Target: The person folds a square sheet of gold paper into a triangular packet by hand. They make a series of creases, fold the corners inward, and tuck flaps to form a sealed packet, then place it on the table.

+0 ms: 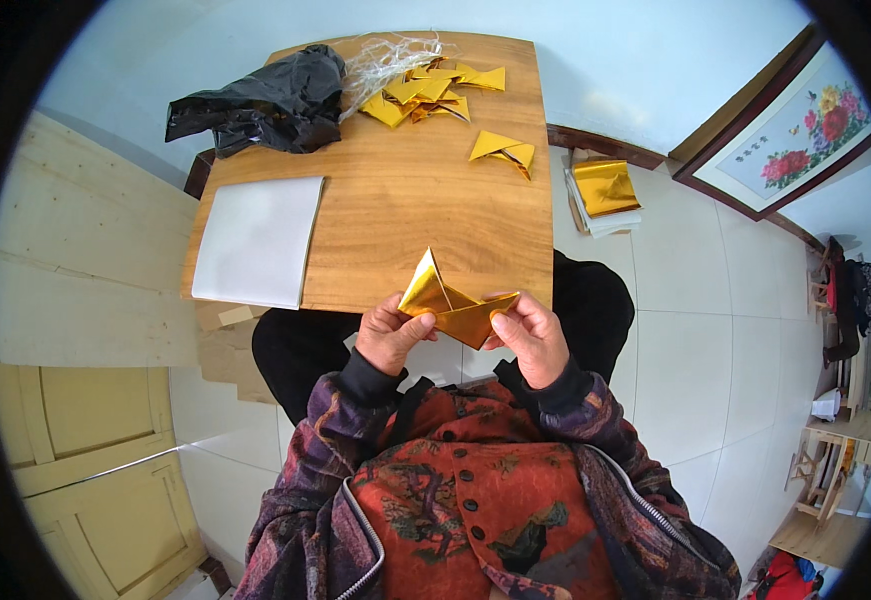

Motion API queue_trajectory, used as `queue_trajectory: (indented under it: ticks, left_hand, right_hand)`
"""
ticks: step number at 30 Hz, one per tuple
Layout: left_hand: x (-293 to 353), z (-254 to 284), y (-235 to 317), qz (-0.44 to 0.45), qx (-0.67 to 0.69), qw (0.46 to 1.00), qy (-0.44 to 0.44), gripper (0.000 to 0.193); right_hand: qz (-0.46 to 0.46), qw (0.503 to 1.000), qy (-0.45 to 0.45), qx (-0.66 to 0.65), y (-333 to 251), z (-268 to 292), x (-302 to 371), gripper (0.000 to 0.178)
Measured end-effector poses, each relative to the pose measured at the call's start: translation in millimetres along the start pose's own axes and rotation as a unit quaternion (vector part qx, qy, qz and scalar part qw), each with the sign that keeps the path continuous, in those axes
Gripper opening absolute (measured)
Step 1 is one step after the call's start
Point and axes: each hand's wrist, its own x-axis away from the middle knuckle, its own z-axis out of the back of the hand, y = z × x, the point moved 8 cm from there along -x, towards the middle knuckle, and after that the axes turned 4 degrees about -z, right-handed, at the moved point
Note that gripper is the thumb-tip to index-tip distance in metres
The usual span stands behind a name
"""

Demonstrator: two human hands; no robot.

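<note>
Between my two hands is a partly folded sheet of gold foil paper (466,322), held just over the table's near edge. Its left corner stands up in a point and shows a pale inner side. My left hand (388,337) pinches the left part, thumb in front. On the right end, my right hand (534,340) grips with its thumb pressed on the foil; the fingers behind are partly hidden. Farther up the wooden table (406,210) lies one folded gold paper piece (505,152), with a heap of similar gold pieces (421,92) beyond it.
A stack of white paper (259,240) lies on the table's left side. Behind it sits a crumpled black plastic bag (281,100) beside clear stringy plastic (391,65). Right of the table, gold foil sheets (606,187) rest on a pile near a framed flower picture (786,130).
</note>
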Motion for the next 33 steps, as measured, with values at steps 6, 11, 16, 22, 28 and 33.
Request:
queue_trajectory:
  ticks: [6,11,16,22,28,33]
  left_hand:
    - [1,-3,5,-0.014,0.005,1.000,0.003,0.021]
    - [1,-4,10,-0.028,-0.001,1.000,-0.007,0.015]
    - [-1,2,7,-0.039,-0.024,0.999,0.011,0.016]
    - [-9,9,-5,0.042,-0.065,0.997,0.025,0.046]
    - [-2,-25,-28,0.125,0.060,0.990,0.009,0.063]
    - [-15,-28,-39,0.139,0.117,0.983,0.036,0.035]
  right_hand:
    - [0.009,1.000,-0.006,0.014,1,1,-2,0.022]
    - [0.020,0.999,0.000,0.029,0,1,-1,0.019]
    - [0.082,0.995,-0.030,0.055,-7,-2,0,0.015]
    - [0.112,0.968,0.049,0.221,-17,-2,3,0.008]
    - [0.394,0.717,0.111,0.564,-58,-29,13,0.025]
    - [0.423,0.683,0.092,0.589,-49,-41,12,0.026]
